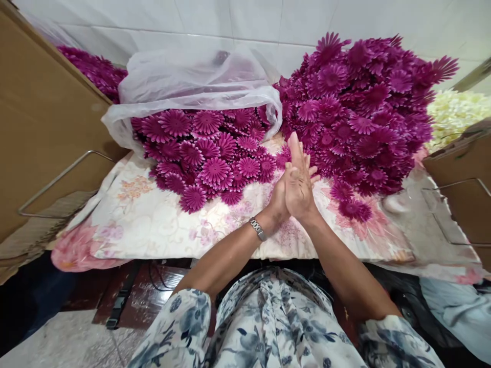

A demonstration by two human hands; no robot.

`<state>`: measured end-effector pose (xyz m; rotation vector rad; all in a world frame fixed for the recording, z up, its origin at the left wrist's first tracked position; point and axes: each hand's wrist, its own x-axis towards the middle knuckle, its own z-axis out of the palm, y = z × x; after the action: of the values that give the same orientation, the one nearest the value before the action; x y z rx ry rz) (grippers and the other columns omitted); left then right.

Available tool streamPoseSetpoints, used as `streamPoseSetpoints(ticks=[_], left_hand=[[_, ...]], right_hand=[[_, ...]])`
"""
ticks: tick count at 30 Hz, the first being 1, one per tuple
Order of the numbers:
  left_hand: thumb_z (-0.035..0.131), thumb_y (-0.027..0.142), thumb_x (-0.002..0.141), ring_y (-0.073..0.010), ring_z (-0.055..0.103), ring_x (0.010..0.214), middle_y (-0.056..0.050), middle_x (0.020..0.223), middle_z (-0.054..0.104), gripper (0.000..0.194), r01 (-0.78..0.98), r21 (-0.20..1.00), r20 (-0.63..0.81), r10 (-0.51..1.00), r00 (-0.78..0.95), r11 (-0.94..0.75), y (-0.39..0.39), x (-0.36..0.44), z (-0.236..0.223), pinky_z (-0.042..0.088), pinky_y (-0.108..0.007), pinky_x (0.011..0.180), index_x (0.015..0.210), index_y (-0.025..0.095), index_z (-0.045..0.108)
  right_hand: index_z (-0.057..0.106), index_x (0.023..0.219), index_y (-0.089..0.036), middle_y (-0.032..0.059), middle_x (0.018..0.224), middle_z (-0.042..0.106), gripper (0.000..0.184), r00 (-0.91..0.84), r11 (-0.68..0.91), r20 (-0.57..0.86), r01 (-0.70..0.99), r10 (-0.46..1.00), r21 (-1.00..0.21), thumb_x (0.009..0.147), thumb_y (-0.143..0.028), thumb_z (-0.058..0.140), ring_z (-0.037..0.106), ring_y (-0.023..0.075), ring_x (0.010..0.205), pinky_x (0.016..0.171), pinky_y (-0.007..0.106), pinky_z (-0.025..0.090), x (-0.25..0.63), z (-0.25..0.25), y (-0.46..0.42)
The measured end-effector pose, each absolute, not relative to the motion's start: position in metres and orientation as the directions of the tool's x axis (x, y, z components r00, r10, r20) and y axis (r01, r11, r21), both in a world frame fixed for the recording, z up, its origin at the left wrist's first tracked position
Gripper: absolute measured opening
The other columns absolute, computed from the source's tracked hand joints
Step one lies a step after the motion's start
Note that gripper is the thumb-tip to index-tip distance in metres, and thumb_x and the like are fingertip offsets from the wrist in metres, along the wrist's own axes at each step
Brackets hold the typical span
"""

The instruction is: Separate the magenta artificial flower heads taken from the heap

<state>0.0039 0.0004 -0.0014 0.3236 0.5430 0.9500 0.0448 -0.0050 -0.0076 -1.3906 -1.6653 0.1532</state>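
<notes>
My left hand (277, 198) and my right hand (298, 180) are raised palm to palm over the cloth-covered table (153, 225), fingers stretched upward. The right hand lies in front and hides most of the left. I cannot see anything between the palms. A metal watch (258, 228) sits on my left wrist. Just beyond the hands lie flat purple fabric flowers (209, 153) spilling from a clear plastic bag (192, 76). A taller heap of the same purple flowers (360, 102) stands to the right of the hands.
A brown cardboard box (38, 112) with a wire frame (57, 179) stands at the left, another box (466, 174) at the right. Cream-white flowers (456, 115) lie at the far right. More purple flowers (92, 69) sit back left against the tiled wall.
</notes>
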Motion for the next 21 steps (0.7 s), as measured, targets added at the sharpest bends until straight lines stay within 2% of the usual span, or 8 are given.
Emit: streamPoseSetpoints(ticks=[3,5,7,9,11,15,18,21], left_hand=[[0.052,0.034,0.083,-0.0205,0.063,0.100,-0.008,0.098,0.070,0.027,-0.641,0.555,-0.259,0.842,0.473,0.531,-0.004,0.006,-0.002,0.050,-0.032,0.084,0.094,0.015,0.068],[0.060,0.029,0.077,-0.0154,0.065,0.081,-0.004,0.079,0.070,0.017,-0.617,0.618,-0.291,0.871,0.395,0.487,-0.004,0.007,-0.003,0.051,-0.025,0.073,0.079,0.014,0.067],[0.065,0.027,0.074,-0.0107,0.060,0.062,0.000,0.063,0.064,0.014,-0.599,0.647,-0.353,0.881,0.313,0.472,-0.001,0.006,-0.004,0.050,-0.022,0.063,0.068,0.014,0.064],[0.065,0.030,0.074,-0.0093,0.055,0.051,0.002,0.055,0.058,0.017,-0.577,0.641,-0.411,0.861,0.299,0.507,0.002,0.002,-0.003,0.051,-0.024,0.058,0.066,0.015,0.062],[0.063,0.036,0.076,-0.0101,0.055,0.047,0.002,0.054,0.056,0.021,-0.545,0.631,-0.438,0.834,0.336,0.552,0.003,-0.005,-0.001,0.052,-0.027,0.055,0.072,0.016,0.062],[0.055,0.046,0.081,-0.0104,0.055,0.051,0.000,0.062,0.058,0.031,-0.546,0.630,-0.416,0.834,0.363,0.552,-0.003,-0.017,0.009,0.051,-0.026,0.054,0.080,0.016,0.062],[0.054,0.039,0.083,-0.0094,0.055,0.062,-0.001,0.074,0.060,0.025,-0.588,0.649,-0.358,0.876,0.324,0.483,-0.012,-0.021,0.014,0.049,-0.021,0.057,0.082,0.016,0.062],[0.064,0.026,0.076,-0.0088,0.056,0.073,0.001,0.087,0.061,0.016,-0.577,0.707,-0.255,0.909,0.330,0.409,-0.024,-0.026,0.009,0.048,-0.019,0.064,0.091,0.020,0.062]], right_hand=[[0.030,0.142,-0.032,0.0041,0.143,0.043,0.066,0.119,0.321,0.584,0.740,0.803,-0.592,0.089,-0.063,0.006,0.016,0.0235,0.144,0.115,0.057,0.008,0.065,-0.008,0.012],[0.053,0.127,-0.029,0.0057,0.133,0.055,0.071,0.117,0.347,0.613,0.735,0.782,-0.583,0.087,-0.067,0.009,0.029,0.0258,0.139,0.115,0.058,0.005,0.079,-0.008,0.015],[0.065,0.108,-0.024,0.0079,0.114,0.066,0.069,0.167,0.347,0.578,0.657,0.799,-0.669,0.088,-0.065,0.013,0.052,0.0248,0.122,0.112,0.055,0.023,0.088,-0.007,0.012],[0.068,0.100,-0.021,0.0076,0.098,0.071,0.060,0.246,0.308,0.479,0.510,0.843,-0.803,0.091,-0.059,0.021,0.065,0.0201,0.098,0.098,0.044,0.045,0.095,-0.004,0.003],[0.067,0.100,-0.020,0.0065,0.094,0.071,0.050,0.264,0.279,0.397,0.390,0.879,-0.878,0.091,-0.055,0.032,0.068,0.0175,0.088,0.085,0.035,0.052,0.100,0.000,-0.007],[0.064,0.106,-0.019,0.0065,0.102,0.068,0.036,0.115,0.246,0.308,0.373,0.944,-0.895,0.083,-0.046,0.057,0.065,0.0172,0.093,0.085,0.034,0.051,0.108,0.000,-0.022],[0.063,0.105,-0.019,0.0067,0.104,0.066,0.033,0.005,0.281,0.314,0.435,0.949,-0.855,0.077,-0.035,0.065,0.062,0.0176,0.096,0.088,0.036,0.050,0.106,-0.004,-0.028],[0.064,0.097,-0.020,0.0046,0.099,0.065,0.022,0.008,0.308,0.346,0.435,0.938,-0.846,0.077,-0.028,0.063,0.061,0.0164,0.094,0.087,0.036,0.050,0.104,-0.007,-0.034]])
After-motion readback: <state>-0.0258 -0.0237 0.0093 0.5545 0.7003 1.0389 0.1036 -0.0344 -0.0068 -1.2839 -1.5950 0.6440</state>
